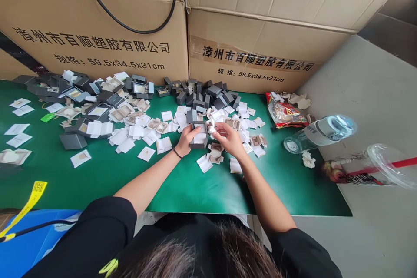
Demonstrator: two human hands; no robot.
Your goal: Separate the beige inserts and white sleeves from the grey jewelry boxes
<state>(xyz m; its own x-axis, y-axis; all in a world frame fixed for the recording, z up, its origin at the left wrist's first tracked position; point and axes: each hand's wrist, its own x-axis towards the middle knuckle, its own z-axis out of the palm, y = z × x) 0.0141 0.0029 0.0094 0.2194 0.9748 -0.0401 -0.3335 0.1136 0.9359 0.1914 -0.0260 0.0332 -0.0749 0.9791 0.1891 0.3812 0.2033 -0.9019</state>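
And right here at the hub of the clock sits the open dark grey box (199, 142), clasped in the left hand (185, 141), thumb laid over its white inside, a black band (177, 153) circling that wrist! Across from it, just off the box at three o'clock, the right hand (228, 138) has its fingers pinched narrow on a crumpled white scrap (211, 127). Close in, around five o'clock, a square white card (204, 163) lies on the green surface (182, 191). Look between twelve and one: a heap of dark boxes (215, 91), with two cardboard cartons (260, 52) towering behind! Swing towards ten, and more boxes (73, 141) lie jumbled among pale inserts (122, 113). Nearly nine, there's a lone flat card (81, 158). Over between two and three, a red snack packet (286, 113); at three, a clear bottle (317, 134) leaning over; just past it, a plastic cup (365, 169) with a red straw (404, 163)!
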